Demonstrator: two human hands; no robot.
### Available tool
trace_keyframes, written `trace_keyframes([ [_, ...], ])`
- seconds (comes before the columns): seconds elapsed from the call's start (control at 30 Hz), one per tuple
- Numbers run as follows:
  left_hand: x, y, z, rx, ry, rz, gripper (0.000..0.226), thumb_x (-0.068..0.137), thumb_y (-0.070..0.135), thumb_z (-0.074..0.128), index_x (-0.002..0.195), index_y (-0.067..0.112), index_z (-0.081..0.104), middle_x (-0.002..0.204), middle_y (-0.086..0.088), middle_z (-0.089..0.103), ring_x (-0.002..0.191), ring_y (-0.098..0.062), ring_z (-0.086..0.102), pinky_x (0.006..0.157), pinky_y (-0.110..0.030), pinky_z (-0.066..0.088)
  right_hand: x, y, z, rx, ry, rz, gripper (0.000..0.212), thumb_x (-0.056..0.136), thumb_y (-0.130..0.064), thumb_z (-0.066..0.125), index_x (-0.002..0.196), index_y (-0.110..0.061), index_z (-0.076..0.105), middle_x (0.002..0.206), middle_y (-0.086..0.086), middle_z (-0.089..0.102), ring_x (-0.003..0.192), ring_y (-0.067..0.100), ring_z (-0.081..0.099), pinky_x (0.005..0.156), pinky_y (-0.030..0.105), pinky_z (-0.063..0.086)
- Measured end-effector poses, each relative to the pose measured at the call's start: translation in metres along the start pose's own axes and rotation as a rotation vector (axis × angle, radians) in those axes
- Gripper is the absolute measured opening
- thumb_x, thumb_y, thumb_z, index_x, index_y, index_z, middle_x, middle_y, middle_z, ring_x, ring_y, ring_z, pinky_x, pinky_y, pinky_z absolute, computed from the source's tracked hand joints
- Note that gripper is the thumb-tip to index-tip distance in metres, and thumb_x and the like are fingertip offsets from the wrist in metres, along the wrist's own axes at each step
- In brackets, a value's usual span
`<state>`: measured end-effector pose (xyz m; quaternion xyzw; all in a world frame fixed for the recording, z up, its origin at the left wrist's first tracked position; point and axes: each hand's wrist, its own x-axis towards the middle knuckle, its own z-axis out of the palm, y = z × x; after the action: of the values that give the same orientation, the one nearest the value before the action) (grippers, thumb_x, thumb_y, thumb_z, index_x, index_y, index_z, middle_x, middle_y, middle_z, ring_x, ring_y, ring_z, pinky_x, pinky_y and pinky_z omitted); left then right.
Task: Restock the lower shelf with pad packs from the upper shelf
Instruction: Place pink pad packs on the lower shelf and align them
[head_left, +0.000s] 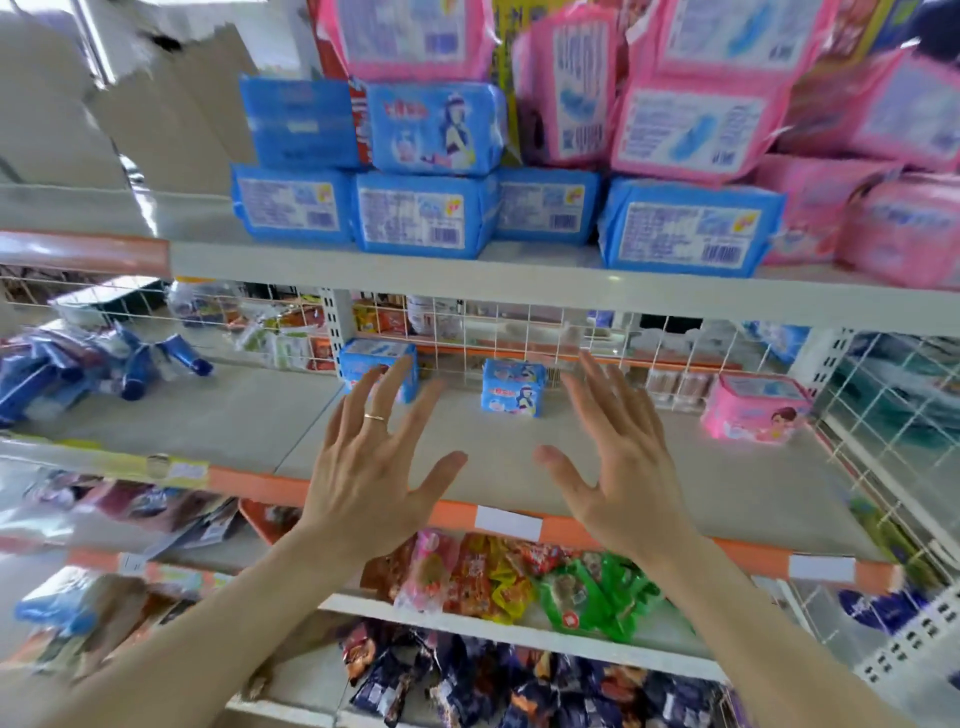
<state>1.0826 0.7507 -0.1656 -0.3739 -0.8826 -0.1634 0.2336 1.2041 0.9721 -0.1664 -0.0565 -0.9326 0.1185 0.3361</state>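
Your fingers (387, 387) are spread straight on both hands and hold nothing. Left hand (374, 467) and right hand (618, 457) hover side by side over the front of the lower shelf (727, 478). At that shelf's back stand a blue pad pack (379, 364), a smaller blue pack (513, 387) and, rightmost, a pink pack (753, 410). Above that shelf, the upper shelf (519, 283) carries stacked blue packs (423, 221) and stacked pink packs (691, 127).

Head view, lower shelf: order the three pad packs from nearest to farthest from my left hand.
1. Larger blue pad pack, left, just beyond the fingertips of the left hand.
2. Small blue pad pack, centre.
3. Pink pad pack, far right.
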Motion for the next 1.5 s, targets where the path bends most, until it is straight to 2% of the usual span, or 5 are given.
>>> trace_keyframes([
  [0.67,0.111,-0.103,-0.121,-0.050,0.301,0.168,0.072,0.092,0.066,0.040,0.150,0.024,0.038,0.158,-0.009,0.033,0.141,-0.036,0.037,0.106,-0.055,0.041,0.147,-0.116,-0.039,-0.044,0.310,-0.052,0.080,0.092,-0.067,0.039,0.154,-0.016,0.034,0.161,0.002,0.029,0.150,0.021,0.026,0.118,0.056,0.029],
  [1.07,0.255,-0.106,-0.139,-0.198,0.356,-0.032,0.073,0.095,0.063,0.045,0.151,0.019,0.029,0.147,-0.009,0.047,0.130,-0.036,0.046,0.103,-0.052,0.040,0.282,-0.080,-0.064,0.075,0.294,0.042,0.081,0.091,-0.062,0.049,0.156,-0.019,0.028,0.160,0.000,0.034,0.148,0.018,0.029,0.121,0.043,0.027],
  [1.2,0.288,-0.109,-0.140,-0.205,0.352,-0.002,0.069,0.092,0.068,0.038,0.136,0.015,0.040,0.132,-0.006,0.061,0.115,-0.036,0.058,0.092,-0.050,0.046,0.318,-0.069,-0.067,0.202,0.228,0.127,0.080,0.092,-0.059,0.053,0.156,-0.019,0.026,0.112,0.001,0.068,0.109,0.018,0.065,0.103,0.048,0.049],
  [1.33,0.306,-0.105,-0.143,-0.298,0.286,-0.046,0.048,0.102,0.052,0.045,0.130,0.015,0.056,0.127,-0.002,0.067,0.111,-0.025,0.063,0.084,-0.033,0.046,0.333,-0.064,-0.064,0.288,0.201,0.083,0.045,0.096,-0.035,0.062,0.139,-0.023,0.055,0.121,-0.007,0.070,0.108,0.008,0.065,0.099,0.031,0.052],
  [1.5,0.302,-0.096,-0.149,-0.304,0.352,0.006,0.040,0.101,0.038,0.054,0.124,0.006,0.064,0.121,-0.010,0.069,0.107,-0.027,0.063,0.079,-0.021,0.037,0.334,-0.065,-0.065,0.334,0.216,-0.006,0.039,0.096,-0.021,0.063,0.135,-0.019,0.060,0.118,-0.011,0.069,0.105,0.002,0.063,0.084,0.003,0.044],
])
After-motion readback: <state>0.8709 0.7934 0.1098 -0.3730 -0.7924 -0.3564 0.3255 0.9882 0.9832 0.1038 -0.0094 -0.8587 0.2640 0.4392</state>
